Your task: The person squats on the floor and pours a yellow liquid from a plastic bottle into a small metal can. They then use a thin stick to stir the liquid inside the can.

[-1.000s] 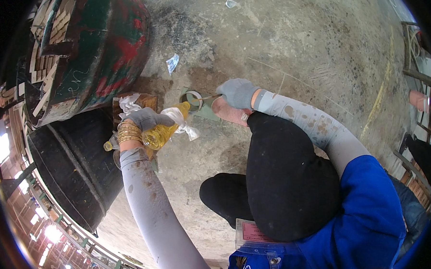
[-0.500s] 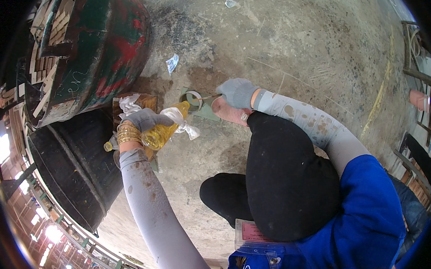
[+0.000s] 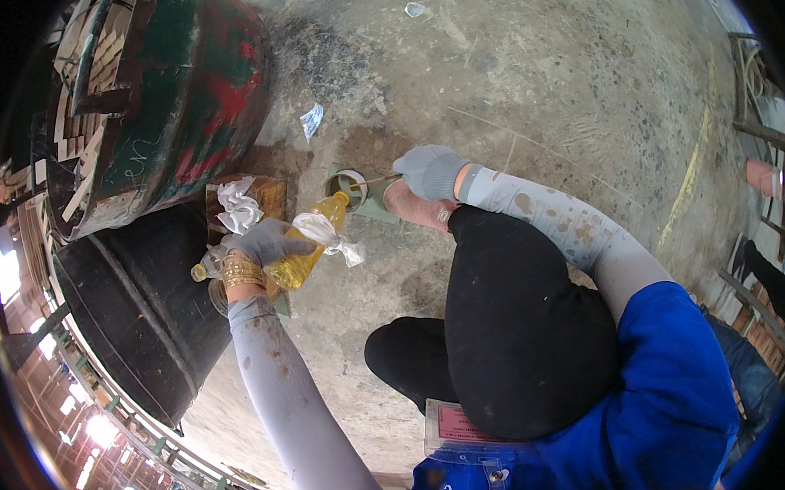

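My left hand (image 3: 272, 241), in a grey glove, is closed around a clear bottle of yellow liquid (image 3: 299, 265). A white cloth (image 3: 318, 231) is knotted round the bottle. The bottle lies tilted, its neck at the rim of a small round can (image 3: 347, 179) on the floor. Gloved in grey too, my right hand (image 3: 430, 171) pinches a thin stick (image 3: 376, 180) whose far end reaches into the can. Whether liquid is flowing is too small to tell. Under my left wrist, another clear bottle (image 3: 203, 269) is partly hidden.
A green and red drum (image 3: 202, 87) holding wooden pieces stands at far left, with a black drum (image 3: 141, 300) nearer. Crumpled white cloth (image 3: 237, 206) rests on a wooden block (image 3: 272, 196). Scraps of paper (image 3: 313, 121) lie on the concrete floor. My bent knee (image 3: 527, 318) is close below my right hand.
My left hand and the yellow bottle have shifted slightly right and nearer to me, with the neck still at the can. My right hand has barely moved and keeps the stick.
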A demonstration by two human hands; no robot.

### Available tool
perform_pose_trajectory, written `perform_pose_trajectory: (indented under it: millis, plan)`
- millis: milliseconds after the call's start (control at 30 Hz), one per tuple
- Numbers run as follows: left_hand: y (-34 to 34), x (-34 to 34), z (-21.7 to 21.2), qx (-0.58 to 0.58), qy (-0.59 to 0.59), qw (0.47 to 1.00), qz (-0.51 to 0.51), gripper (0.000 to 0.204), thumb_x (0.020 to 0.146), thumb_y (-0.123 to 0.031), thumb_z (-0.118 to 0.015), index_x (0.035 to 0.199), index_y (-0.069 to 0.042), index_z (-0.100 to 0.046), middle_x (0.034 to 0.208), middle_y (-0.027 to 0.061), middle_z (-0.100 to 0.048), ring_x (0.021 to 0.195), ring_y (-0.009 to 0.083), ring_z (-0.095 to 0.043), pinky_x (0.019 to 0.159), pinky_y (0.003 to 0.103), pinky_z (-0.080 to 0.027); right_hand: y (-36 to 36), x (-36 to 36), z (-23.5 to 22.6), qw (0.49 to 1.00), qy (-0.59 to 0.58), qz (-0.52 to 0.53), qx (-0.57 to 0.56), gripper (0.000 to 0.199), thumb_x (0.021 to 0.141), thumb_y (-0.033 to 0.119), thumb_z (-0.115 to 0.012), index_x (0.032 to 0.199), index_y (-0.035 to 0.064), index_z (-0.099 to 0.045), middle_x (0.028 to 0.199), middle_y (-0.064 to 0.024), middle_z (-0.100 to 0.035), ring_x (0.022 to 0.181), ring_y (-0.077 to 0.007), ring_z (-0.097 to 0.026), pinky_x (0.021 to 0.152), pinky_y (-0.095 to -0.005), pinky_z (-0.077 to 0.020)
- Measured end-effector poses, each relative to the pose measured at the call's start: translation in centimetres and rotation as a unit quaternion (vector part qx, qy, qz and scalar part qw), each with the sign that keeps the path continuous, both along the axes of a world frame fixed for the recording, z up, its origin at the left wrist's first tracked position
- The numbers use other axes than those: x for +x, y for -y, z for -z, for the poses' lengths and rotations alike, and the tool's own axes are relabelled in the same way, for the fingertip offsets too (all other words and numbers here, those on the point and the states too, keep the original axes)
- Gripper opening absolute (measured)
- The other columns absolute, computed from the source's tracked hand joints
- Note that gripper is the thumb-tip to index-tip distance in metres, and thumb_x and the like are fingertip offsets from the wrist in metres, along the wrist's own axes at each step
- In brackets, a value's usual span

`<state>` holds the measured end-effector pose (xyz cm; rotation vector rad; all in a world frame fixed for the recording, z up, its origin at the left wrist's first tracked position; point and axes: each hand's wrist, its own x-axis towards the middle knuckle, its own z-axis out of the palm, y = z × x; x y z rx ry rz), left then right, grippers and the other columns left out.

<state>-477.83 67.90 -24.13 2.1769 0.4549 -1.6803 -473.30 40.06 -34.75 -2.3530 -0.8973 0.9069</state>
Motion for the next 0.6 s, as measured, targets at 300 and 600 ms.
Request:
perform_pose_trajectory:
  millis: [300, 600]
  plan:
    - [-1.8, -5.2, 1.9, -0.084, 0.068, 0.982, -0.155, 0.054, 0.069, -0.029, -0.074, 0.110, 0.002, -0.059, 0.095, 0.0102, -0.065, 0.084, 0.0177, -0.061, 0.075, 0.030, -0.047, 0.0, -0.2, 0.0, 1.000, -0.005, 0.008, 0.005, 0.017, 0.078, 0.016, -0.051, 0.088, 0.0097, -0.064, 0.083, -0.0153, -0.064, 0.080, -0.0356, -0.061, 0.069, -0.0452, -0.0469]
    - [-3.1, -9.0, 3.7, -0.127, 0.167, 0.949, -0.234, 0.055, 0.069, -0.017, -0.074, 0.116, 0.002, -0.053, 0.105, 0.0089, -0.061, 0.092, 0.0165, -0.058, 0.081, 0.029, -0.045, -0.4, -0.5, 0.2, 1.000, 0.005, 0.011, 0.021, 0.017, 0.079, 0.017, -0.050, 0.086, 0.0091, -0.064, 0.083, -0.0159, -0.064, 0.080, -0.0360, -0.061, 0.068, -0.0456, -0.0471]
